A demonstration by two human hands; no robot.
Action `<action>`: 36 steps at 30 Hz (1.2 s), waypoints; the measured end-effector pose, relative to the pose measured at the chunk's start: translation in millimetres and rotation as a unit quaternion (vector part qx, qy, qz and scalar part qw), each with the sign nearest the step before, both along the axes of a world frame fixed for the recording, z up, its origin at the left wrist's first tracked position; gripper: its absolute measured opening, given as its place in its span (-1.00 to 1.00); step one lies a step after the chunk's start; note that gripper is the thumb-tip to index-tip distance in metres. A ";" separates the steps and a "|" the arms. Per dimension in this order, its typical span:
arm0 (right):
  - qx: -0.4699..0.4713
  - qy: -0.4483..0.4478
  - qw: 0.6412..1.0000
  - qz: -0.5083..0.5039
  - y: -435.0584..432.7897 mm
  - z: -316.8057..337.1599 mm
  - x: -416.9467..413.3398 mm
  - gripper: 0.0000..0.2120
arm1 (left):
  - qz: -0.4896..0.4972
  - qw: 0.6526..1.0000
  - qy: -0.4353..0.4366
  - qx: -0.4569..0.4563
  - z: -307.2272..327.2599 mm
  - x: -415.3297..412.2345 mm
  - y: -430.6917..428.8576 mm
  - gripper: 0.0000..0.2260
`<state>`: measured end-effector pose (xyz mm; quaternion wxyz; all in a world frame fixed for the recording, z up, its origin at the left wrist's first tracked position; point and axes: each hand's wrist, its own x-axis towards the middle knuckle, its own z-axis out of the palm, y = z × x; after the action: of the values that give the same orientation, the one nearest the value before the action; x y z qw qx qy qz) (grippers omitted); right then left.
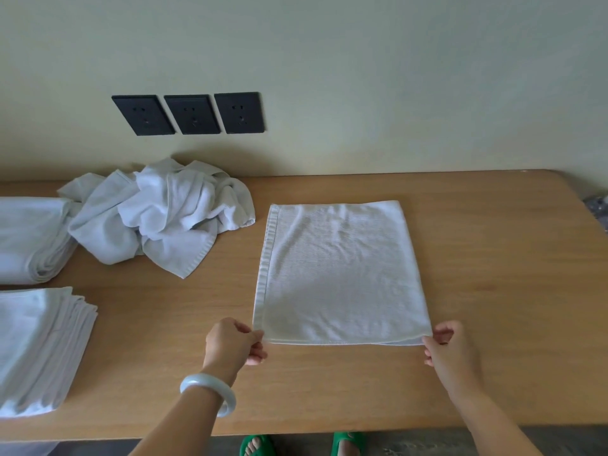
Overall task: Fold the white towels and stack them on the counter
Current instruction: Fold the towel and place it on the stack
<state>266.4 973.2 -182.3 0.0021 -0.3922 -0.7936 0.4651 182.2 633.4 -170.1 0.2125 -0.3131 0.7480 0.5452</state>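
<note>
- Head view, near left: a stack of folded towels lies on the counter, with a folded bundle beyond it, so part of the job looks done.
- Far, left of centre: a crumpled pile still needs folding; wall sockets sit above it.
- Centre: the half-folded towel lies flat. The left hand pinches its near-left corner and the right hand its near-right corner.
- Nothing seems to block the way to the stack.

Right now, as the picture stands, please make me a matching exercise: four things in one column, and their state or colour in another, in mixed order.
Things:
1. flat towel
2. crumpled towels
3. folded stack
4. sockets

States:
a. black
b. layered neatly, near left
c. pinched at both near corners
d. heaped loosely by the wall

Pairs: 1-c, 2-d, 3-b, 4-a
</note>
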 end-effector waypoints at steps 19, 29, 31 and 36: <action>0.075 0.013 0.995 0.067 -0.8 -12.5 15.6 -0.90 | -0.109 0.984 0.043 -0.132 -1.5 5.5 0.8 -0.91; -0.039 -0.015 0.999 -0.026 7.2 1.0 1.3 -0.87 | -0.108 0.987 0.054 -0.106 1.4 -2.0 23.0 -0.93; -0.060 -0.031 0.997 -0.022 11.6 2.2 -2.1 -0.86 | -0.115 0.984 0.057 -0.122 -0.9 -5.3 19.9 -0.93; -0.075 -0.069 0.994 -0.027 19.6 2.0 -5.4 -0.83 | -0.123 0.969 0.057 -0.209 -5.2 -2.5 6.7 -0.85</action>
<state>261.0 992.8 -180.3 -0.0701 -0.4434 -0.7439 0.4952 179.7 640.1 -175.3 0.1649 -0.2247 0.8889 0.3635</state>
